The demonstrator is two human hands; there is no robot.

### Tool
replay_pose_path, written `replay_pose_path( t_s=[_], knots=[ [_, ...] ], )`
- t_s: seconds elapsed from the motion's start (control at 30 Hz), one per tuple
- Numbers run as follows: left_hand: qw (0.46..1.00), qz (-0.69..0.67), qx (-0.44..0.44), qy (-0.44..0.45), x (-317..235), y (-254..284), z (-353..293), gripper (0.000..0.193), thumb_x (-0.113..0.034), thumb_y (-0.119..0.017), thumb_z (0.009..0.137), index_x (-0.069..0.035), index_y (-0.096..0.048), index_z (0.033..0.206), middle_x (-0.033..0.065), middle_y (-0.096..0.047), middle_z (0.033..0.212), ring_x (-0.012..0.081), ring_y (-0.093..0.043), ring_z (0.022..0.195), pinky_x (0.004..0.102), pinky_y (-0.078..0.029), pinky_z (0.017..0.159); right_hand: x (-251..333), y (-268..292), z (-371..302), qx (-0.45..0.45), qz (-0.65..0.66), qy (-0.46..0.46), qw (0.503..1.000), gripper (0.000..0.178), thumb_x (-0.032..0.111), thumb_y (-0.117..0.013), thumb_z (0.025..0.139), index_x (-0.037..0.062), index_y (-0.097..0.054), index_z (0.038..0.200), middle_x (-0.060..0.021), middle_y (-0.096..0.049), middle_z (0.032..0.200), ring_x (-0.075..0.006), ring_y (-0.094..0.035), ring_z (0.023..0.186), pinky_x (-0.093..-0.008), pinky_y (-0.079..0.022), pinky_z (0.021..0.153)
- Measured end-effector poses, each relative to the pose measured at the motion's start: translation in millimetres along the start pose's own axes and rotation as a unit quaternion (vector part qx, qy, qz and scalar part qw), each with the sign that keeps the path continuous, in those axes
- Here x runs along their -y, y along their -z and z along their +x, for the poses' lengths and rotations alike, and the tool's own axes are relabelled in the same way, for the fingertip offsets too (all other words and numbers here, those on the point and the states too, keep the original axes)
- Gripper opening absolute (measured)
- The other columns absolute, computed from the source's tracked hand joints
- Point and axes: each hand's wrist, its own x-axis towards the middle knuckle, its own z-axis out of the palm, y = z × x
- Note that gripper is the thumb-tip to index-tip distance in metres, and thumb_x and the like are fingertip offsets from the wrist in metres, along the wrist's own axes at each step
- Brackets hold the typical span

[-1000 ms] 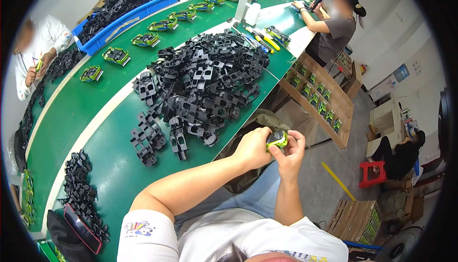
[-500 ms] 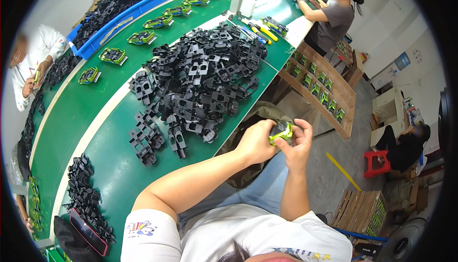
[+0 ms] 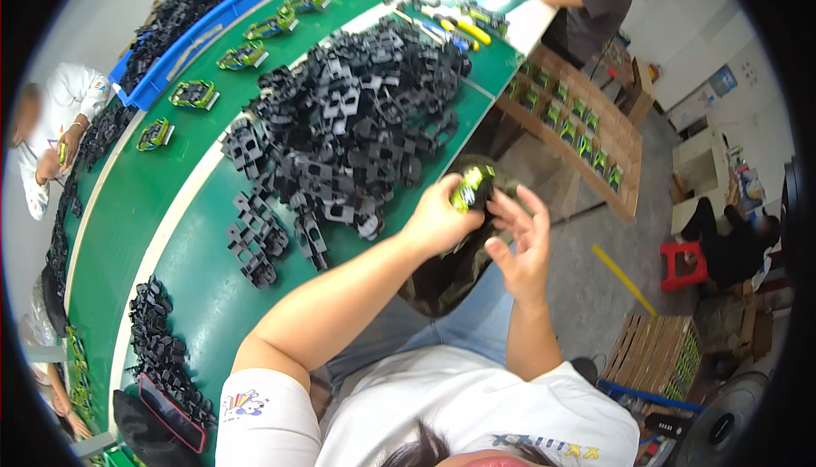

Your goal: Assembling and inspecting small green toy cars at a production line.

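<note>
Green-and-black toy car [image 3: 473, 187] in left hand [image 3: 440, 215]

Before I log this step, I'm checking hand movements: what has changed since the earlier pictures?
The left hand has moved the green-and-black piece away from the body and turned it. The right hand has opened, loosening its hold; a fingertip may still touch. The pile of black parts stayed on the green table.
</note>
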Motion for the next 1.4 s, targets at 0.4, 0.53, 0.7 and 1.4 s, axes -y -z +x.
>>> replay_pose_path(
  t_s=[0.4,0.53,0.7,1.4],
  knots=[
    [0.875,-0.404,0.167,0.208,-18.1,7.9,1.2,0.101,-0.088,-0.02,0.075,-0.001,-0.059,0.109,0.0132,-0.064,0.083,0.024,-0.064,0.074,0.035,-0.054,0.068,1.8,18.6,16.9,0.067,0.087,0.059,0.992,0.082,0.059,-0.056,0.085,-0.0041,-0.039,0.134,-0.0129,-0.067,0.092,-0.0067,-0.052,0.058,-0.0183,-0.042,0.056],
    [0.852,-0.444,0.186,0.207,-17.9,5.9,3.6,0.101,-0.086,-0.02,0.076,0.001,-0.059,0.107,0.0149,-0.064,0.082,0.0271,-0.063,0.069,0.0372,-0.053,0.063,-0.9,38.3,11.1,0.114,0.09,0.041,0.989,0.082,0.063,-0.049,0.087,-0.0067,-0.043,0.13,-0.0075,-0.066,0.072,-0.0049,-0.047,0.049,-0.0179,-0.034,0.045],
    [0.858,-0.433,0.188,0.203,-14.9,8.1,0.1,0.101,-0.087,-0.016,0.076,0.0,-0.059,0.105,0.015,-0.064,0.078,0.0253,-0.064,0.065,0.0361,-0.055,0.062,3.6,6.6,21.9,0.061,0.099,0.027,0.993,0.088,0.065,-0.048,0.087,-0.0073,-0.034,0.135,-0.0156,-0.068,0.094,-0.0041,-0.045,0.054,-0.0158,-0.034,0.049],
    [0.884,-0.426,0.079,0.178,-32.0,7.3,2.9,0.082,-0.082,-0.039,0.076,-0.006,-0.058,0.098,0.0079,-0.061,0.077,0.021,-0.063,0.069,0.0338,-0.053,0.065,1.8,29.8,-35.6,-0.01,0.025,-0.206,0.978,0.077,0.017,-0.077,0.077,0.0001,-0.032,0.138,-0.0129,-0.06,0.11,-0.0108,-0.06,0.077,-0.0225,-0.048,0.068]
  ],
)
